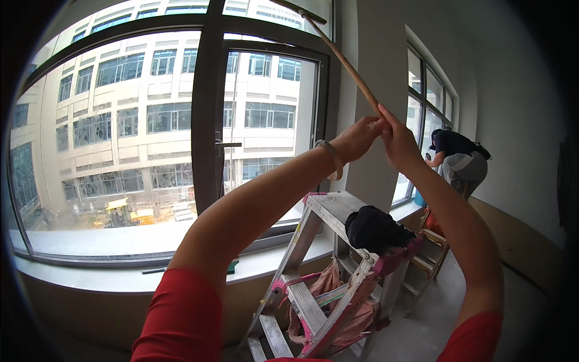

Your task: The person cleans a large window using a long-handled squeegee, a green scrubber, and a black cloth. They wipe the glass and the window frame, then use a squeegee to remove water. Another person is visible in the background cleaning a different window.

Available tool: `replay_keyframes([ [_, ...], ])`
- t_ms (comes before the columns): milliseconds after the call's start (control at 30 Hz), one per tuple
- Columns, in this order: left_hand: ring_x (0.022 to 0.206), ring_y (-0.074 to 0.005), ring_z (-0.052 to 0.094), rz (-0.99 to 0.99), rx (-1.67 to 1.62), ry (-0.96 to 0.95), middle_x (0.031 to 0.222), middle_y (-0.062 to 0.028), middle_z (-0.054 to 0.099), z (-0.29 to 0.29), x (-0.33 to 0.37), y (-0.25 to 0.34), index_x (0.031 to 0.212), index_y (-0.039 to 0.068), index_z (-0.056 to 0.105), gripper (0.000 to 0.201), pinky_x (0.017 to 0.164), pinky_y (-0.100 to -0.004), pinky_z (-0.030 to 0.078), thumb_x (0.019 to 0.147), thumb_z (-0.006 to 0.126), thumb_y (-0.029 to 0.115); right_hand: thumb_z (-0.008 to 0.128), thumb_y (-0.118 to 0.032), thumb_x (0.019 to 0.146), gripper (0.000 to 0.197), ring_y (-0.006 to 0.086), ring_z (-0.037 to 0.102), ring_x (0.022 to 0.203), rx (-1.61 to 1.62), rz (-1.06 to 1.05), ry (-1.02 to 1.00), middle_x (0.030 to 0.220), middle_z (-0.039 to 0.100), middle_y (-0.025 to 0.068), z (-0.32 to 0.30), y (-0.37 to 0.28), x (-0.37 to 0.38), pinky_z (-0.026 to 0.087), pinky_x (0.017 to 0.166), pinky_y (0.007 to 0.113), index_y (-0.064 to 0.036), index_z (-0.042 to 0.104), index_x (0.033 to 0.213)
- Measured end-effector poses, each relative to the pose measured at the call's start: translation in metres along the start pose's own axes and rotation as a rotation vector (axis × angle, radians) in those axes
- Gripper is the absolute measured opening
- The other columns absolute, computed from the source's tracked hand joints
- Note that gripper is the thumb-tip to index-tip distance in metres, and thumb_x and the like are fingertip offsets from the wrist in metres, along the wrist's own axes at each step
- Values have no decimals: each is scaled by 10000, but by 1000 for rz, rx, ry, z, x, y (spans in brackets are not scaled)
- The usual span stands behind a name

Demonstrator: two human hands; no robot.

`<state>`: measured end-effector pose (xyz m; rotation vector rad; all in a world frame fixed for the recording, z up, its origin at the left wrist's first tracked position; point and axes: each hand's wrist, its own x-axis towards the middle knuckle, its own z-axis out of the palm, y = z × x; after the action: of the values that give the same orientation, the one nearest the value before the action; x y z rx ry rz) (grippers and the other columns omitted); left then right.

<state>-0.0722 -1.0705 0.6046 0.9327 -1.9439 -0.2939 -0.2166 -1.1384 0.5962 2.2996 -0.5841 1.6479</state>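
Observation:
With both arms raised, my left hand [359, 137] and my right hand [398, 140] are closed together round the lower end of a long wooden pole [345, 63]. The pole slants up and to the left. At its top is a dark flat bar, the head of a window squeegee [306, 13], against the upper window pane [263, 12]. Part of that head is cut off by the frame's upper edge. A band circles my left wrist.
An aluminium stepladder [310, 309] stands below my hands, with a dark cloth [377, 229] on top and pink cloths [356, 323] hanging inside. A tool with a thin bar lies on the window sill [90, 277]. At right, another person [461, 158] bends by a window near a second ladder [431, 244].

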Motion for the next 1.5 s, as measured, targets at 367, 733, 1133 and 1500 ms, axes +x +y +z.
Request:
replay_keyframes([
  [367, 1185, -248, 518, -307, 148, -10, 1318, -148, 503, -55, -260, -36, 1453, 119, 272, 560, 921, -401, 487, 975, 526, 260, 484, -212, 948, 448, 339, 613, 1044, -386, 52, 43, 1152, 633, 152, 12, 91, 241, 490, 908, 436, -160, 439, 1390],
  [733, 1080, -207, 601, -960, -316, 300, 1159, -122, 621, -64, -441, -118, 1301, 51, 476, 394, 913, -357, 486, 1008, 453, 313, 574, -94, 898, 597, 178, 582, 757, -30, 133, -228, 966, 633, 118, -22, 125, 34, 482, 772, 311, -164, 371, 1454],
  [1133, 967, -199, 635, -904, -430, 531, 1106, -115, 640, -96, -513, -175, 1226, 65, 527, 299, 829, -324, 510, 1021, 420, 254, 578, -160, 924, 424, 147, 596, 729, -116, 49, -11, 879, 662, 87, -47, 75, -15, 471, 693, 278, -90, 519, 1337],
  [1500, 882, -171, 653, -1146, -449, 780, 1021, -88, 672, -49, -643, -166, 1181, 74, 545, 264, 739, -296, 526, 1006, 457, 250, 529, -261, 940, 383, 327, 639, 1000, -149, -109, 167, 1082, 659, 185, 43, -37, 236, 514, 861, 375, -53, 562, 1259],
])
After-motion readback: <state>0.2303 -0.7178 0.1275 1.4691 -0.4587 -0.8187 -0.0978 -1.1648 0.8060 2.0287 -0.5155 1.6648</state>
